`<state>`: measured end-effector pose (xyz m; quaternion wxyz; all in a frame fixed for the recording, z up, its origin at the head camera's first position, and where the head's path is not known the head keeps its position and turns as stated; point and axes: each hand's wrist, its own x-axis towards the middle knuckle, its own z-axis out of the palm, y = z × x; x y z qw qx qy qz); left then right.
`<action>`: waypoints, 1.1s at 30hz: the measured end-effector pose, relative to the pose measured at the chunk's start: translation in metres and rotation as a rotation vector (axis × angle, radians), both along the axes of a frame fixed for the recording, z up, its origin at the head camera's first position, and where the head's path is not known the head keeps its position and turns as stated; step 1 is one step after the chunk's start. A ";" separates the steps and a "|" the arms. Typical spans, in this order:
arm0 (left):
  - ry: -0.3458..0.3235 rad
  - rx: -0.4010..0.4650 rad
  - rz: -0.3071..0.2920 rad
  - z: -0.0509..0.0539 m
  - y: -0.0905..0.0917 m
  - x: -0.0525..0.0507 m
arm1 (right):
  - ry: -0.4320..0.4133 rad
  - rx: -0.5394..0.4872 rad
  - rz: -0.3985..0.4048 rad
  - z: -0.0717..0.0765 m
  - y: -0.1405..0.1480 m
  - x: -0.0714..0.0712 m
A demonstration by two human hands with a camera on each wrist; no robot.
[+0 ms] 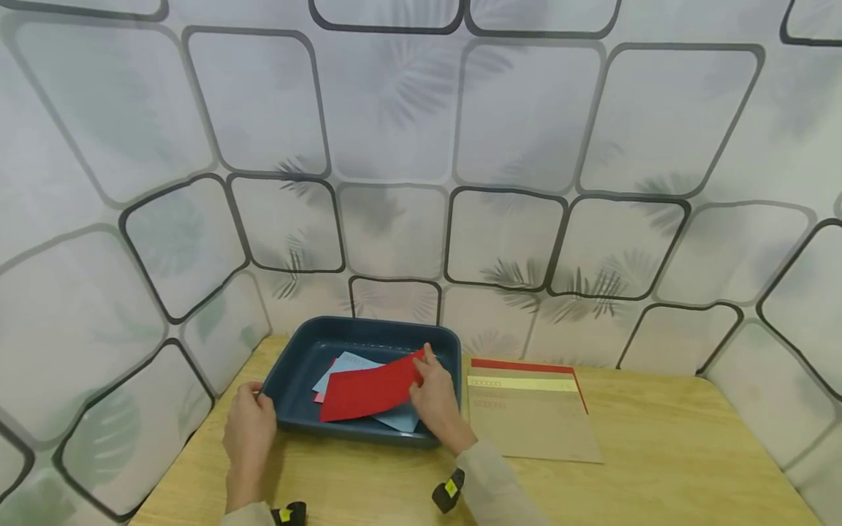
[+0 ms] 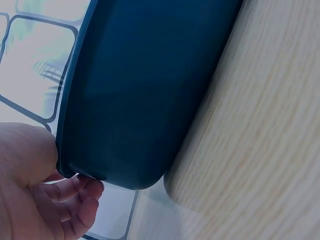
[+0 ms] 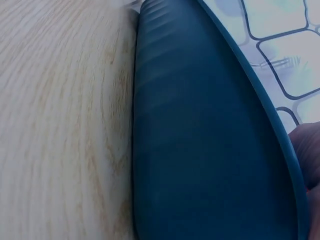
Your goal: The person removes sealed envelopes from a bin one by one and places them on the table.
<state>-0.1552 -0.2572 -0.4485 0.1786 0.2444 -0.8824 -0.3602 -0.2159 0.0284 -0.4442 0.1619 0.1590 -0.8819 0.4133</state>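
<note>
A dark blue plastic tray (image 1: 384, 332) stands on the table. My left hand (image 1: 251, 424) grips its rim at the near left corner; in the left wrist view the fingers of that hand (image 2: 45, 195) curl under the rim. My right hand (image 1: 437, 400) reaches over the tray's right side and pinches the right end of a red envelope (image 1: 368, 391), which is raised and slightly bent. Beneath it lie light blue envelopes (image 1: 400, 419) and a pink edge (image 1: 319, 398). In the right wrist view the tray wall (image 3: 200, 125) hides most of the right hand (image 3: 307, 155).
Right of the tray, a brown envelope (image 1: 529, 431) lies on the wooden table (image 1: 671, 438), with a yellow strip (image 1: 522, 383) and a red edge (image 1: 520, 364) showing at its top. A patterned curtain (image 1: 395, 153) rises behind the tray and at both sides.
</note>
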 end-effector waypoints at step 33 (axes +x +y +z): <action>0.027 -0.010 -0.003 -0.001 -0.001 0.002 | 0.027 -0.137 0.056 0.008 0.016 0.012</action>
